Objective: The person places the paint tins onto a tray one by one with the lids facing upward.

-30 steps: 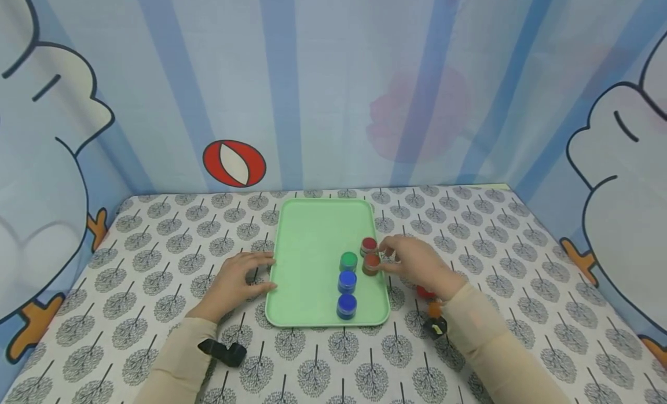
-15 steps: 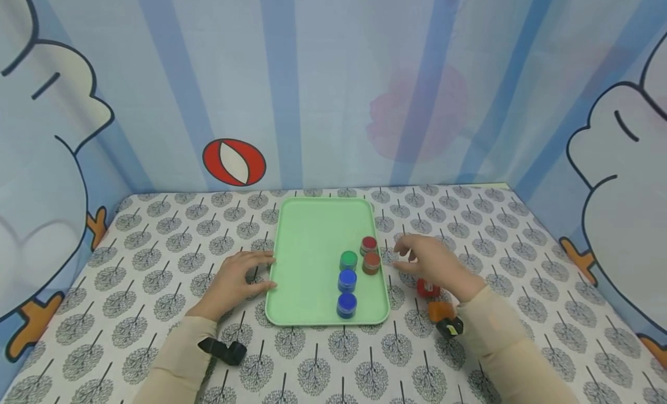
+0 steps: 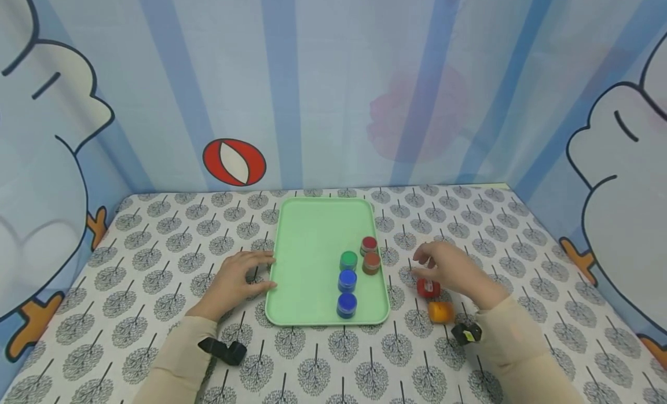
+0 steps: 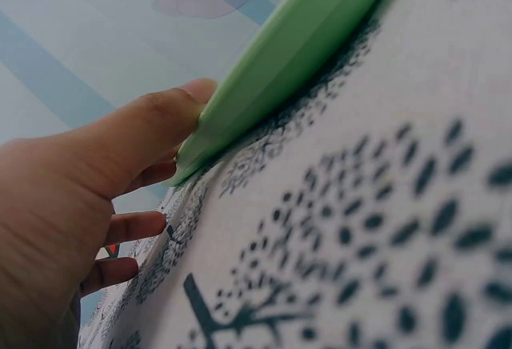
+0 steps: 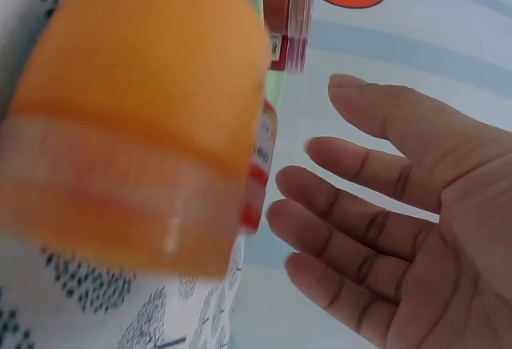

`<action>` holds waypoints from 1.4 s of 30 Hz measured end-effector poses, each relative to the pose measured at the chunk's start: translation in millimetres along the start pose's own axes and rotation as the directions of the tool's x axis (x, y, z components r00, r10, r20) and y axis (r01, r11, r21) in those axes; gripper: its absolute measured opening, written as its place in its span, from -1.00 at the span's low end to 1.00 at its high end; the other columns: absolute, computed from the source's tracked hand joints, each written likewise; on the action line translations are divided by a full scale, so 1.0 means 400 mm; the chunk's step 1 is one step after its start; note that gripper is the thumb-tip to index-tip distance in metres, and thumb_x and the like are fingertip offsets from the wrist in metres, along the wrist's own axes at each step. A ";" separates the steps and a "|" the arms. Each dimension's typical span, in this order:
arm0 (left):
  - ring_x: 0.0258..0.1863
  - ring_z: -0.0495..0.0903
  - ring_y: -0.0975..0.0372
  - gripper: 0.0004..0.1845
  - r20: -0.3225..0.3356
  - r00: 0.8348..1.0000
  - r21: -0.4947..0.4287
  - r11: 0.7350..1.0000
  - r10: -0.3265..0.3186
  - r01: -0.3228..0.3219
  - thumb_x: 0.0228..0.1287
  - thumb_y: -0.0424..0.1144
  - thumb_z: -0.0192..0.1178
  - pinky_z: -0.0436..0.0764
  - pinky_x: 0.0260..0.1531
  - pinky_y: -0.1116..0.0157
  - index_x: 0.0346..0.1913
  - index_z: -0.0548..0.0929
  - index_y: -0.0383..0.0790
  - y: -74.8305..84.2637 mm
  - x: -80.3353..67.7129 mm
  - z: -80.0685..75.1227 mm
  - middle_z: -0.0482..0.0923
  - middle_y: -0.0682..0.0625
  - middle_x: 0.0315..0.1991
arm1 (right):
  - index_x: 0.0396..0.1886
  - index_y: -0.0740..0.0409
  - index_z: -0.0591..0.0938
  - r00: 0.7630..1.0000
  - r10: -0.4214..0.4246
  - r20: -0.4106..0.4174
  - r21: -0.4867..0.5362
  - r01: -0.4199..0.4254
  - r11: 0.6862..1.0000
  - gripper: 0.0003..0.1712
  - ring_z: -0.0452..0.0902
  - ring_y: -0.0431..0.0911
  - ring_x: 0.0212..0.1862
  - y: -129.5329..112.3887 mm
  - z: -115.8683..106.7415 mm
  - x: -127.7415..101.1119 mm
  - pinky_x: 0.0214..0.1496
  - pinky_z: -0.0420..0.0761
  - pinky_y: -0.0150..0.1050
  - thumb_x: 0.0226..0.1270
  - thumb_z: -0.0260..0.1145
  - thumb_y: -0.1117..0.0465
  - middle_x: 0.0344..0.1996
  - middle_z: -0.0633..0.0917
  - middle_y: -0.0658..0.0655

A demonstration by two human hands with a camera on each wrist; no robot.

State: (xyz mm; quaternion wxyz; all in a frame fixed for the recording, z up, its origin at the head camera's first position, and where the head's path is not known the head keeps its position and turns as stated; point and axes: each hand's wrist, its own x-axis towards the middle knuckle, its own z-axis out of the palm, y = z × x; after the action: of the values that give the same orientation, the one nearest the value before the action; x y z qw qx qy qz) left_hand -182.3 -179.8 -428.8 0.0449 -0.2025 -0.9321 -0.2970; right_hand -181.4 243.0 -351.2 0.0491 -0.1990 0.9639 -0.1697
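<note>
Two small jars lie on the worktop nearest the person on the right: an orange jar, and just beyond it a red jar. The right hand hovers over the red jar with its fingers spread and loosely bent, holding nothing; the right wrist view shows the open palm beside both jars, not touching them. A small black object sits by the right sleeve, and another black object lies near the left sleeve.

The left hand rests flat on the patterned cloth, fingers relaxed, with the thumb against the left rim of the green tray; the left wrist view shows the thumb touching the tray's edge.

On the tray, five jars stand upright towards its right side. Closest is a blue jar, then a second blue jar, then a green jar. Just right of the green one stands a brown-red jar, and behind it a dark red jar.

Behind the worktop hangs a blue striped backdrop with cartoon figures.
</note>
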 end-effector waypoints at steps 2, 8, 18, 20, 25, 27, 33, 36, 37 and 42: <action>0.31 0.39 -0.05 -0.41 0.000 1.000 0.000 1.000 0.001 -0.001 0.05 0.00 0.41 0.18 0.38 -0.18 0.17 0.59 -0.10 -0.001 0.000 0.001 0.48 -0.05 0.30 | -0.17 0.25 0.67 1.000 0.003 0.006 -0.001 -0.003 1.000 -0.72 0.57 -0.08 -0.29 0.009 0.000 -0.007 -0.24 0.61 -0.21 0.20 0.38 0.15 -0.35 0.69 0.09; 0.30 0.39 -0.06 -0.41 -0.007 1.000 -0.001 1.000 0.003 -0.003 0.05 -0.01 0.42 0.18 0.38 -0.19 0.17 0.60 -0.10 -0.004 0.000 0.002 0.48 -0.06 0.29 | -0.18 0.23 0.66 0.999 0.024 0.021 0.031 -0.025 0.999 -0.72 0.54 -0.14 -0.30 0.030 -0.001 -0.032 -0.30 0.57 -0.28 0.19 0.38 0.15 -0.35 0.68 0.06; 0.32 0.37 -0.06 -0.41 0.003 1.000 -0.003 1.000 -0.004 0.004 0.05 0.00 0.41 0.15 0.39 -0.19 0.18 0.59 -0.09 -0.006 0.001 0.000 0.47 -0.05 0.30 | -0.16 0.19 0.66 0.999 0.014 0.032 0.051 -0.015 0.999 -0.64 0.54 -0.17 -0.30 0.059 0.002 -0.065 -0.28 0.56 -0.29 0.11 0.46 0.09 -0.34 0.69 0.02; 0.32 0.37 -0.06 -0.41 0.003 1.000 -0.003 1.000 -0.002 0.002 0.05 0.00 0.41 0.16 0.38 -0.20 0.18 0.59 -0.09 -0.006 0.001 0.000 0.47 -0.05 0.30 | -0.16 0.19 0.66 1.000 0.002 0.029 0.057 -0.004 0.998 -0.65 0.53 -0.19 -0.32 0.063 0.003 -0.069 -0.29 0.56 -0.31 0.11 0.46 0.11 -0.36 0.68 0.01; 0.32 0.37 -0.06 -0.41 0.002 1.000 -0.005 1.000 -0.001 0.001 0.06 0.00 0.41 0.16 0.37 -0.21 0.18 0.58 -0.09 -0.008 0.000 0.003 0.47 -0.05 0.31 | -0.14 0.21 0.66 0.999 -0.009 0.035 0.078 0.007 0.997 -0.68 0.52 -0.24 -0.33 0.070 0.003 -0.076 -0.31 0.56 -0.35 0.13 0.45 0.16 -0.36 0.69 0.01; 0.32 0.37 -0.06 -0.41 0.000 1.000 -0.006 1.000 0.000 0.000 0.06 0.00 0.41 0.16 0.37 -0.21 0.19 0.58 -0.09 -0.009 0.000 0.003 0.47 -0.05 0.31 | -0.13 0.22 0.66 0.999 -0.005 0.038 0.090 0.002 0.996 -0.68 0.53 -0.23 -0.32 0.072 0.004 -0.078 -0.31 0.57 -0.36 0.13 0.44 0.18 -0.35 0.69 0.01; 0.32 0.37 -0.07 -0.40 -0.008 1.000 -0.011 1.000 0.008 -0.008 0.04 0.01 0.42 0.15 0.38 -0.22 0.18 0.59 -0.09 -0.006 0.002 0.011 0.47 -0.05 0.30 | -0.12 0.23 0.66 0.997 0.021 0.070 0.094 -0.028 0.995 -0.69 0.54 -0.21 -0.31 0.081 0.005 -0.086 -0.31 0.57 -0.34 0.14 0.42 0.21 -0.36 0.69 0.00; 0.31 0.38 -0.08 -0.40 -0.013 1.000 0.004 1.000 0.018 -0.018 0.04 0.01 0.42 0.16 0.37 -0.24 0.18 0.59 -0.09 -0.009 0.002 0.011 0.48 -0.06 0.29 | -0.11 0.24 0.67 0.996 0.036 0.084 0.093 -0.044 0.995 -0.68 0.54 -0.20 -0.30 0.082 0.007 -0.086 -0.29 0.57 -0.31 0.15 0.42 0.20 -0.36 0.69 0.01; 0.31 0.38 -0.08 -0.40 -0.014 1.000 0.006 1.000 0.018 -0.018 0.04 0.01 0.42 0.16 0.37 -0.24 0.18 0.59 -0.09 -0.009 0.003 0.011 0.48 -0.06 0.29 | -0.10 0.25 0.67 0.996 0.036 0.087 0.095 -0.044 0.995 -0.66 0.54 -0.20 -0.30 0.083 0.008 -0.085 -0.30 0.58 -0.31 0.15 0.42 0.20 -0.35 0.69 0.01; 0.31 0.37 -0.08 -0.40 -0.005 1.000 0.013 1.000 0.008 -0.008 0.04 0.01 0.42 0.15 0.38 -0.23 0.19 0.59 -0.09 -0.011 0.003 0.010 0.48 -0.05 0.30 | -0.09 0.30 0.67 0.995 0.033 0.099 0.109 -0.044 0.993 -0.61 0.55 -0.21 -0.32 0.085 0.016 -0.082 -0.27 0.59 -0.32 0.12 0.44 0.18 -0.37 0.70 0.02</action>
State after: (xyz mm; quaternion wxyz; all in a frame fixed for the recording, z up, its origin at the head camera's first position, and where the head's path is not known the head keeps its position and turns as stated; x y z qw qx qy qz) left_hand -185.0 -180.6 -434.1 0.0499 -0.2052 -0.9330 -0.2915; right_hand -162.7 283.5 -367.8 0.1102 -0.1855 0.9531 -0.2121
